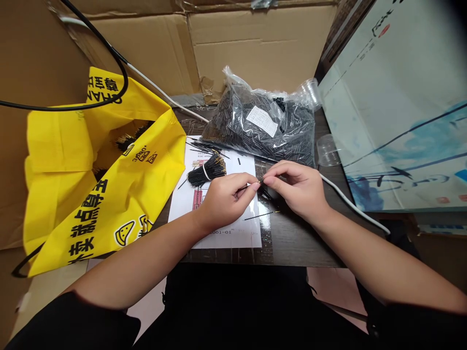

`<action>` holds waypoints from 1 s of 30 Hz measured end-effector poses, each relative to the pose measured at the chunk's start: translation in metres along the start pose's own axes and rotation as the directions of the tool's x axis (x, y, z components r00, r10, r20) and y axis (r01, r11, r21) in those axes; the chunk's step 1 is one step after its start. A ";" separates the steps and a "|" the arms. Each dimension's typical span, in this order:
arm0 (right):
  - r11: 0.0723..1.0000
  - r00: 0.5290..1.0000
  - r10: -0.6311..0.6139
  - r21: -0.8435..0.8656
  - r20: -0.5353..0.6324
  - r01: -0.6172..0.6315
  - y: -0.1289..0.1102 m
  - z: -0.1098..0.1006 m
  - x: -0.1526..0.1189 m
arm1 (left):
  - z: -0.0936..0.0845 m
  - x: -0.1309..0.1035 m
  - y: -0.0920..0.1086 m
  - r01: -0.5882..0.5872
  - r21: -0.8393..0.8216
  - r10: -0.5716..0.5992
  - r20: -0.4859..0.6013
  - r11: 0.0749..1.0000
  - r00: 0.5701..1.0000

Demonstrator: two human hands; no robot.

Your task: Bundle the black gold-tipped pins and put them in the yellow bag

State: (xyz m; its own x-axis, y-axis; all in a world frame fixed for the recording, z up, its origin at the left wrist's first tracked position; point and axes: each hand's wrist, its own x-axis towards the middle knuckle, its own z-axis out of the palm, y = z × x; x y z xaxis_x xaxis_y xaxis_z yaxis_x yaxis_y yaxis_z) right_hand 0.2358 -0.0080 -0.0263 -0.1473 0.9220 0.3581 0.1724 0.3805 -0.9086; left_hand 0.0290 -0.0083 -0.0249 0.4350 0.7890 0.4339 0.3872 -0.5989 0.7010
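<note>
My left hand is closed in a pinch at the middle of the table. A tiny gold-coloured tip shows at its fingertips, like the metal ends of the black wires nearby. Meeting it from the right, my right hand pinches thumb against forefinger; what it holds is too small to make out. Left of the hands lies a bundle of black wires with gold ends, tied by a white band. A single black wire rests below the fingertips. More short dark pieces lie partly hidden under the right hand.
Behind the hands stands a clear bag full of small black pieces. Clear plastic cups sit at its right. A printed sheet lies under the left hand. A yellow bag holding more wires stands left; a white cable crosses at right.
</note>
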 end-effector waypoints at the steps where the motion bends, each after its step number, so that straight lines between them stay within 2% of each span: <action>1: 0.999 1.000 -0.029 -0.039 0.004 0.030 -0.001 0.000 0.000 | 0.000 0.000 0.000 -0.033 0.019 0.033 -0.013 0.999 0.999; 5: 0.976 0.990 -0.136 -0.171 0.026 0.138 -0.005 -0.001 0.000 | 0.001 0.001 -0.001 -0.152 0.093 0.156 -0.044 0.984 0.987; 13: 0.967 0.985 -0.173 -0.189 0.018 0.173 -0.007 0.001 -0.001 | 0.001 -0.001 -0.003 -0.204 0.142 0.217 -0.084 0.969 0.972; 16: 0.966 0.983 -0.184 -0.185 0.010 0.183 -0.007 0.001 -0.001 | 0.000 0.000 -0.003 -0.194 0.116 0.205 -0.093 0.974 0.974; 22: 0.976 0.981 -0.191 -0.099 0.041 0.194 -0.005 0.000 -0.003 | 0.004 0.001 0.002 -0.083 -0.035 0.078 -0.126 0.996 0.989; 24: 0.985 0.986 -0.164 -0.053 0.039 0.166 -0.005 0.001 -0.004 | 0.002 0.003 0.004 -0.103 -0.030 0.099 -0.112 0.994 0.989; 27: 0.995 0.996 -0.087 0.045 0.014 0.086 -0.005 0.001 -0.005 | -0.016 0.009 0.009 -0.209 0.147 0.221 -0.064 0.967 0.973; 29: 0.994 1.000 -0.025 0.110 -0.014 0.026 -0.005 0.000 -0.003 | -0.040 0.015 0.013 -0.180 0.381 0.223 -0.073 0.907 0.972; 30: 0.992 1.000 -0.002 0.128 -0.030 0.005 -0.004 -0.001 -0.003 | -0.054 0.018 0.015 -0.114 0.484 0.157 -0.049 0.868 0.986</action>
State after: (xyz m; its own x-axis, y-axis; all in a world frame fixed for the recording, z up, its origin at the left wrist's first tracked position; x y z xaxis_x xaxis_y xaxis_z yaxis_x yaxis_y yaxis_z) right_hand 0.2359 -0.0120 -0.0231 -0.1181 0.9231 0.3659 0.0454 0.3731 -0.9267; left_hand -0.0011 0.0043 0.0234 0.4500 0.6912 0.5654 0.6798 -0.6757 0.2849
